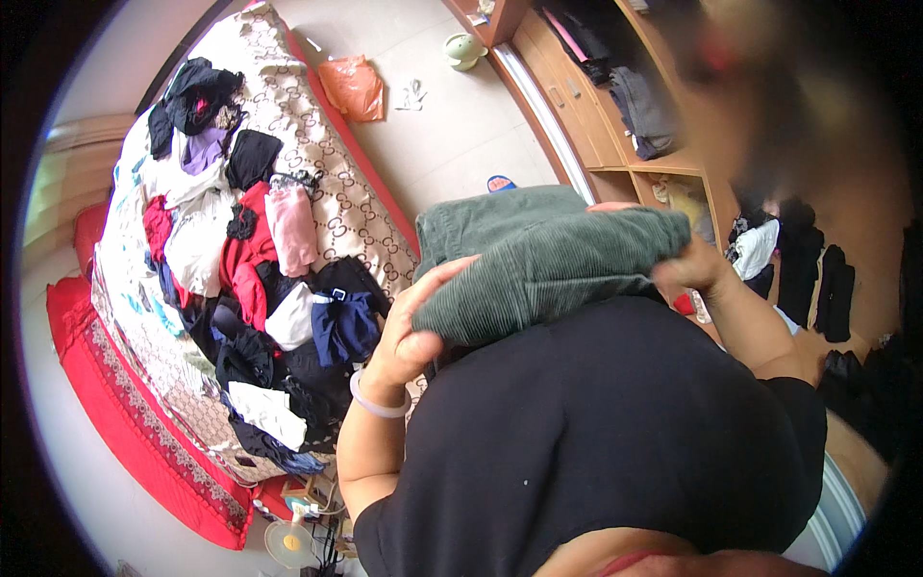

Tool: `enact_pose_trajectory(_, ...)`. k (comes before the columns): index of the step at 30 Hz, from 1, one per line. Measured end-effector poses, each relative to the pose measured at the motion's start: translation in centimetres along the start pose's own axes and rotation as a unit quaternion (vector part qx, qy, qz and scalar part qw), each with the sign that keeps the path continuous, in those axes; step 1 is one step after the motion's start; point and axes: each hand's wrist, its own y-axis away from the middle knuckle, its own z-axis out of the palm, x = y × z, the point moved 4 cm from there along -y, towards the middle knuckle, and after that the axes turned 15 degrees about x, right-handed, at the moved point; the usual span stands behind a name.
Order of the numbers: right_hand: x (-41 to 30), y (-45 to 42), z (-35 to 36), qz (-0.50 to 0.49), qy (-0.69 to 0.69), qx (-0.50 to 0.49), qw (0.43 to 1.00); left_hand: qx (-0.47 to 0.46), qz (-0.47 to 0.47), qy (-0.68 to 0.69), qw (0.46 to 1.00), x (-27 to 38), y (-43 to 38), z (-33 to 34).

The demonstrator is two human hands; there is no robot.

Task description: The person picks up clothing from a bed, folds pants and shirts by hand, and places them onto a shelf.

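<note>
A folded dark green corduroy garment (548, 267) is held up in front of my chest, its ribbed face towards me. My left hand (414, 328) grips its left end, with the thumb on the near side and fingers hidden behind the cloth. My right hand (689, 263) holds the opposite end, and part of that hand is covered by the fabric. On my left wrist is a pale bangle (378, 400). To the left, a bed with a patterned cover (339, 180) carries a heap of loose clothes, among them navy shorts (345, 326) and a rolled pink garment (290, 229).
An open wooden wardrobe (577, 122) with folded clothes (642, 108) stands at the right. An orange plastic bag (353, 86), a green round container (463, 52) and a blue slipper (500, 183) are on the tiled floor. A small fan (290, 542) is at lower left.
</note>
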Motion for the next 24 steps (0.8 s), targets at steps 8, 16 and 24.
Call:
enact_pose_trajectory(8, 2.6, -4.6, 0.3, 0.176, -0.115, 0.117, 0.971, 0.125, 0.029, -0.107, 0.986, -0.4, -2.0, -0.1)
enact_pose_trajectory(16, 5.1, -6.9, 0.5, 0.386, -0.138, 0.059, 0.91, 0.059, 0.392, -0.561, 0.726, 2.6, -6.1, 0.5)
enact_pose_trajectory(24, 7.0, -6.4, 0.1, 0.42, -0.144, 0.06, 0.894, -0.238, 0.139, -0.489, 0.828, 1.7, -10.1, 6.1)
